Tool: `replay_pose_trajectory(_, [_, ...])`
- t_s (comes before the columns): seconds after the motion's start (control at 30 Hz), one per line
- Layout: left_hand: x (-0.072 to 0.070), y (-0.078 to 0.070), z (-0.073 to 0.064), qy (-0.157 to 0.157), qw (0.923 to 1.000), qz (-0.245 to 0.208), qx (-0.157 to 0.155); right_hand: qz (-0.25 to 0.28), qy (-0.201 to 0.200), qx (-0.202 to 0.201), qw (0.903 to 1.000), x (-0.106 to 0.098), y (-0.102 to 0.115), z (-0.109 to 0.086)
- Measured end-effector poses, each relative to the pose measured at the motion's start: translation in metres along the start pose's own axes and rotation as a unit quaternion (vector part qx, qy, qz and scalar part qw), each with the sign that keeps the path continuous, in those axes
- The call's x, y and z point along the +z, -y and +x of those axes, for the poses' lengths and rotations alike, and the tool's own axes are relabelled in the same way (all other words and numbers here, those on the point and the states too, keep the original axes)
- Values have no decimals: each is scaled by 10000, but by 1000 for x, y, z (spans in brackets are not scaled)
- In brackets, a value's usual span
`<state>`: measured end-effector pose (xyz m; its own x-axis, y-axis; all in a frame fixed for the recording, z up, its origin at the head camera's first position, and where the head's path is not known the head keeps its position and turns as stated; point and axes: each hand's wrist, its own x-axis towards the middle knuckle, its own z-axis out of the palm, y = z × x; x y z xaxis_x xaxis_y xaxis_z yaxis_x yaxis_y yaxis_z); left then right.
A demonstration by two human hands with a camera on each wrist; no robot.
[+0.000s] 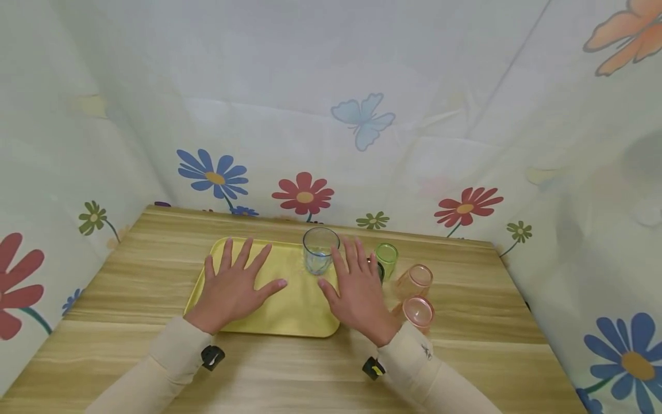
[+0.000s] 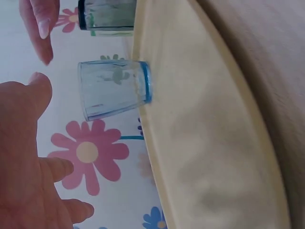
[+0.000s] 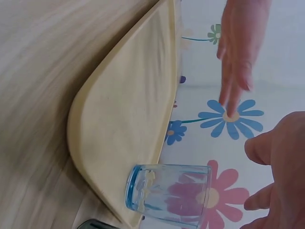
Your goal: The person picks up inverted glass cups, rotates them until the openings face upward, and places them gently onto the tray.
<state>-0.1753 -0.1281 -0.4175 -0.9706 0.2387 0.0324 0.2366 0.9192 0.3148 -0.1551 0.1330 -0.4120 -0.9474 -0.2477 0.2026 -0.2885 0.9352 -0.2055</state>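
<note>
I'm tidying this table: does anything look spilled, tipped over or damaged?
Nothing stands out: the clear glass is upright on the yellow tray, the green glass and pinkish glasses stand to its right, and no spill or damage shows.

The left sleeve (image 1: 173, 351) is cream, with a black wrist fitting (image 1: 212, 357) at the cuff's four o'clock. The right sleeve (image 1: 411, 359), also cream, bears a small dark mark (image 1: 426, 351) at three o'clock and a black-and-yellow fitting (image 1: 373, 368) at eight.

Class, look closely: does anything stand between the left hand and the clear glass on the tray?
Nothing visible does. Only open space above the yellow tray separates the left hand from the clear glass. The right hand is mostly to the glass's right, outside that path.
</note>
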Motion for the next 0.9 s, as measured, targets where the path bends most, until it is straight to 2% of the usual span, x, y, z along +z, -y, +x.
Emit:
replay_pose_trajectory(0.13, [-1,10,-10,62,9999,1,-97,-112,0,61,9999,-3,-4,-8])
replay_pose_trajectory(0.3, [0,24,-22,-13,9998,45,-195,-206,41,103,9997,-7,-9,-19])
replay_pose_trajectory(0.53, [9,43,-40,2,9996,-82,-274,-197,58,323,9993,-10,-19,-32])
replay_pose_trajectory(0.73, [19,57,-47,109,9991,-209,-350,-252,49,424,9988,-15,-25,-39])
replay_pose_trajectory(0.9, [20,62,-50,185,9982,-443,-370,-170,92,456,9988,-18,-32,-44])
